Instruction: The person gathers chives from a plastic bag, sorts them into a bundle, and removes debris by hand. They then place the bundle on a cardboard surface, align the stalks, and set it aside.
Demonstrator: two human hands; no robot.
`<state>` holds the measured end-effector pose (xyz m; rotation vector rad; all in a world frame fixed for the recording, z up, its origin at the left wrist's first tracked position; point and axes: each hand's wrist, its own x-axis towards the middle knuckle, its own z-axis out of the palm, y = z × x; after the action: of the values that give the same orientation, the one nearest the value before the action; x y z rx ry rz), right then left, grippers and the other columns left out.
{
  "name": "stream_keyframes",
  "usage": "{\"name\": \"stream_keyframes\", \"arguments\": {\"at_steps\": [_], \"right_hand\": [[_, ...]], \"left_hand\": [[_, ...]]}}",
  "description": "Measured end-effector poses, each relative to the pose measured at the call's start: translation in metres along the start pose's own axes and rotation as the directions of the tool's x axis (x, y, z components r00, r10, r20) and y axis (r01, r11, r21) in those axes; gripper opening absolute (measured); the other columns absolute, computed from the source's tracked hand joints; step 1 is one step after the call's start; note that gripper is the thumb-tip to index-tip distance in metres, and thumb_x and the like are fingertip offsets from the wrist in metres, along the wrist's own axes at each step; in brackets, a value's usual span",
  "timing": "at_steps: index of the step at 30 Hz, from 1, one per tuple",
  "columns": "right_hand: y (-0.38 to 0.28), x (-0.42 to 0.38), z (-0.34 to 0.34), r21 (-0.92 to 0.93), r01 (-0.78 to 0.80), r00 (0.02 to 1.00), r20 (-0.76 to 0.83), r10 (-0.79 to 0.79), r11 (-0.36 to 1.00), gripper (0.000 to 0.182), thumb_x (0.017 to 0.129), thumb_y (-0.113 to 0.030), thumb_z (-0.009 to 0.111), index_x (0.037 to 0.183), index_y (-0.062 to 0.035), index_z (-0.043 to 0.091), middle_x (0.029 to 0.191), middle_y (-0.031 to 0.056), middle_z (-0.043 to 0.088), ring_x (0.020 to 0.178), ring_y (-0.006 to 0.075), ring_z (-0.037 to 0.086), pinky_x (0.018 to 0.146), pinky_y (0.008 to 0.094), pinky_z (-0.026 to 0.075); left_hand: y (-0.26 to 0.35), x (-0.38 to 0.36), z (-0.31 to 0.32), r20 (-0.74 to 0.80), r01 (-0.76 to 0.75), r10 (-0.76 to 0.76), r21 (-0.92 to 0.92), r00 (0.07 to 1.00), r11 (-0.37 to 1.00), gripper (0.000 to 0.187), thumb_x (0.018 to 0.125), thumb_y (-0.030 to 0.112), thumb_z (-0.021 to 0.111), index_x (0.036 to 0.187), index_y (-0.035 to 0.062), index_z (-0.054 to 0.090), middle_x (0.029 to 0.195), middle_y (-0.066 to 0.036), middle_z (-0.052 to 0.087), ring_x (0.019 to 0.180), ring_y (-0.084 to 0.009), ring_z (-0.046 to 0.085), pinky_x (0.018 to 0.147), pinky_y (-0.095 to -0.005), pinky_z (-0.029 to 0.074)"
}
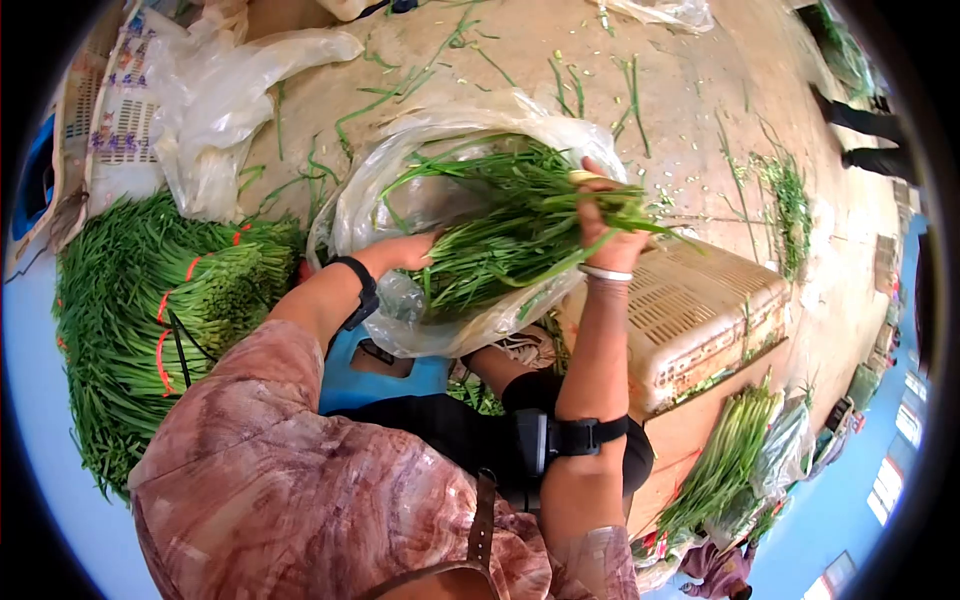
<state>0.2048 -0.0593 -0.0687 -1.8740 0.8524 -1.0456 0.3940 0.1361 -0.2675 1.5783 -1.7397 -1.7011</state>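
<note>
A loose bunch of long green leaves, which look like garlic chives (510,225), lies across the mouth of an open clear plastic bag (375,185). My right hand (607,222) is closed around the stem end of this bunch, at the bag's right rim. At the leafy left side is my left hand (410,252), touching the greens; leaves hide most of its fingers. More greens of the same kind, tied with red bands (163,305), are stacked beside my left arm.
A beige plastic crate (700,300) stands right of my right forearm. More chives (720,455) lie beyond it. A blue stool (430,375) is below the bag. Crumpled plastic sheeting (210,100) and scattered leaves lie on the floor. Another person's legs (870,140) show at right.
</note>
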Motion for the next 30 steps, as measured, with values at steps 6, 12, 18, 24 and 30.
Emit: {"name": "stream_keyframes", "arguments": {"at_steps": [6, 12, 18, 24, 30], "right_hand": [[-0.065, 0.009, -0.097, 0.342, -0.218, 0.903, -0.284, 0.322, 0.914, 0.013, 0.076, -0.008, 0.06, 0.087, -0.0008, 0.06, 0.087, 0.0162, 0.065, 0.082, 0.0227, 0.062, 0.074, 0.0335, 0.05], [-0.162, 0.004, -0.174, 0.428, -0.054, 0.894, -0.381, 0.235, 0.902, 0.021, 0.08, -0.012, 0.058, 0.099, -0.0034, 0.056, 0.094, 0.0198, 0.062, 0.087, 0.0317, 0.061, 0.08, 0.0451, 0.05], [-0.243, -0.016, -0.224, 0.645, 0.068, 0.976, -0.2, 0.082, 0.761, 0.02, 0.085, -0.016, 0.051, 0.103, -0.0071, 0.055, 0.089, 0.0092, 0.058, 0.09, 0.0242, 0.055, 0.094, 0.0436, 0.039], [-0.242, -0.044, -0.233, 0.224, -0.155, 0.788, -0.56, 0.257, 0.962, 0.03, 0.081, -0.016, 0.058, 0.106, -0.0005, 0.053, 0.077, 0.0145, 0.062, 0.079, 0.0298, 0.061, 0.078, 0.0449, 0.049], [-0.257, -0.075, -0.198, 0.566, -0.082, 0.863, -0.371, 0.342, 0.82, 0.02, 0.08, -0.01, 0.057, 0.098, -0.001, 0.054, 0.073, 0.0166, 0.06, 0.067, 0.0282, 0.062, 0.062, 0.0398, 0.053]], "left_hand": [[-0.022, 0.007, 0.011, -0.195, -0.346, 0.38, 0.187, 0.904, 0.919, 0.052, 0.088, 0.015, 0.042, 0.136, 0.0008, 0.028, 0.138, -0.027, 0.028, 0.128, -0.0366, 0.03, 0.106, -0.0387, 0.026], [-0.056, 0.022, 0.023, -0.312, -0.095, 0.085, -0.018, 0.946, 0.995, 0.064, 0.08, 0.016, 0.054, 0.134, -0.0041, 0.025, 0.123, -0.029, 0.046, 0.112, -0.039, 0.048, 0.094, -0.0392, 0.039], [-0.014, 0.01, 0.002, -0.273, 0.204, -0.145, 0.202, 0.951, 0.958, 0.084, 0.067, 0.018, 0.069, 0.134, -0.0036, 0.023, 0.107, -0.035, 0.052, 0.099, -0.0413, 0.054, 0.087, -0.0414, 0.043], [0.104, -0.032, -0.116, 0.001, 0.116, -0.122, 0.293, 0.993, 0.949, 0.071, 0.062, 0.033, 0.075, 0.121, 0.0036, 0.05, 0.119, -0.019, 0.053, 0.107, -0.0322, 0.053, 0.092, -0.0349, 0.04], [0.361, -0.093, -0.135, -0.285, -0.857, 0.811, -0.089, 0.511, 0.508, 0.106, 0.061, 0.069, 0.065, 0.136, 0.0028, 0.031, 0.137, -0.013, 0.038, 0.128, -0.0235, 0.034, 0.104, -0.0392, 0.028]]}}
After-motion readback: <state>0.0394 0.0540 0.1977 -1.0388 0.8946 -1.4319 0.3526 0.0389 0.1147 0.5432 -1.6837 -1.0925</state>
